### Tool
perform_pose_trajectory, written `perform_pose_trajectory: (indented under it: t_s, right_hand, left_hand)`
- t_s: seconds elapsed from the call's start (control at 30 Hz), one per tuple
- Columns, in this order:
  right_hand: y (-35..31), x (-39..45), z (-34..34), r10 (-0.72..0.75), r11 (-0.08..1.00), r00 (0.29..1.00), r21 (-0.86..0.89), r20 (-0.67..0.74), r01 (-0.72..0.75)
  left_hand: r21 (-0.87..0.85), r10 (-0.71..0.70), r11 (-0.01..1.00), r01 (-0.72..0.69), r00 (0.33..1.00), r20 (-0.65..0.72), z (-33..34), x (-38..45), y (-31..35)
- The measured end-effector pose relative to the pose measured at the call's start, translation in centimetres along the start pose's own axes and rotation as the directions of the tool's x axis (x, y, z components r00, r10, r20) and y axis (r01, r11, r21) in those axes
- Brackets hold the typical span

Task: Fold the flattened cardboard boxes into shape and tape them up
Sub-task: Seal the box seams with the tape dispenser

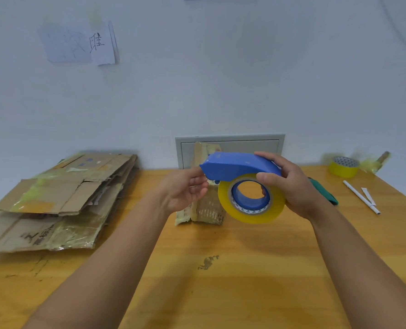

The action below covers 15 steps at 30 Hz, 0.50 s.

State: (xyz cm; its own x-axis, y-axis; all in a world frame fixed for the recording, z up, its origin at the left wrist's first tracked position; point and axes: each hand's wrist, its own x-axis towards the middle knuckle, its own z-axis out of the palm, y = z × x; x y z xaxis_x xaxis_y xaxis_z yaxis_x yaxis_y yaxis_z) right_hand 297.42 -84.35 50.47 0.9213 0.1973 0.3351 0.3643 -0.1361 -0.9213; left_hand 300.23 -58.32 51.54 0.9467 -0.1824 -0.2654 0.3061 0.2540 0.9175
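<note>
A blue tape dispenser loaded with a yellow tape roll is held up over the middle of the wooden table. My right hand grips its handle end and the roll's side. My left hand has its fingertips at the dispenser's front end; whether they pinch the tape end is hidden. Behind the hands a small taped cardboard box stands upright on the table. A stack of flattened cardboard boxes with old yellow tape lies at the left.
A second yellow tape roll sits at the back right, with a white pen and a green object nearer. A grey wall panel is behind the table. A paper note hangs on the wall.
</note>
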Motion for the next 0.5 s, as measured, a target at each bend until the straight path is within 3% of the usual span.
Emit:
perform_pose_trajectory:
  t_s: [0.3,0.5]
  right_hand:
    - [0.4,-0.2,-2.7,0.040,0.996,0.996,-0.085,0.078,-0.033]
    - [1.0,-0.6,-2.1,0.060,0.996,0.995,-0.077,0.082,-0.054]
  left_hand:
    - [0.216,0.163,0.966,-0.144,0.984,-0.074,1.1,0.1,-0.2]
    - [0.275,0.170,0.952,-0.132,0.978,-0.120,0.9,0.7,-0.5]
